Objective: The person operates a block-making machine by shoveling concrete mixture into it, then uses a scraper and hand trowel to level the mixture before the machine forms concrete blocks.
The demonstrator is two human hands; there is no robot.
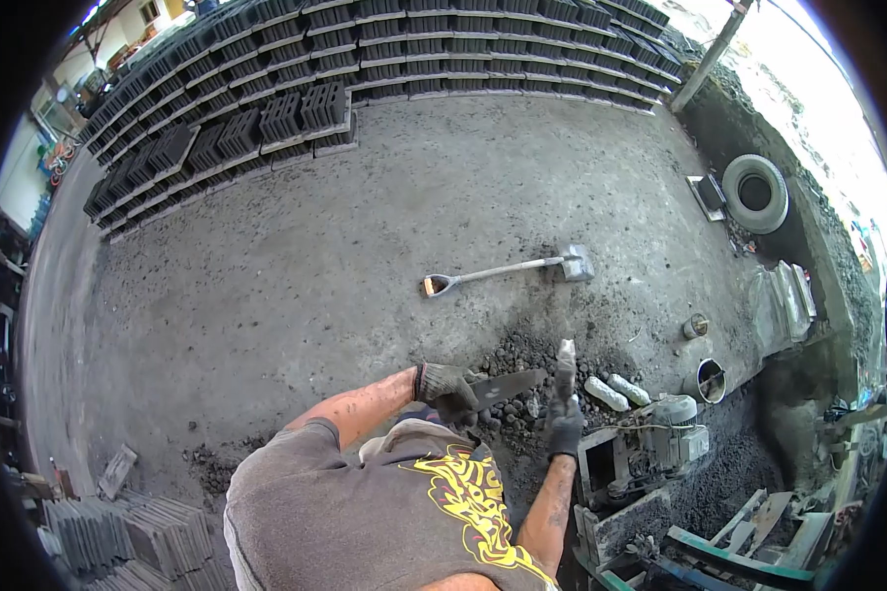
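My left hand (450, 390), in a grey work glove, is closed around the near end of a flat, dark metal blade (511, 387). The blade points right, over a heap of dark lumpy aggregate (517, 355). My right hand (565, 430), in a dark glove, is closed on a narrow grey piece with a pale tip (566, 362). That piece points away from me, just beyond the blade's tip; its kind is unclear. Two pale oblong pieces (617, 391) lie right of my right hand, beside a motor-driven machine (665, 440).
A shovel (508, 271) lies on the concrete floor ahead. Stacked concrete blocks (404, 49) line the back. To the right are a tyre (755, 194), a bucket (708, 380) and a can (696, 326). Stacked boards (168, 537) stand at lower left.
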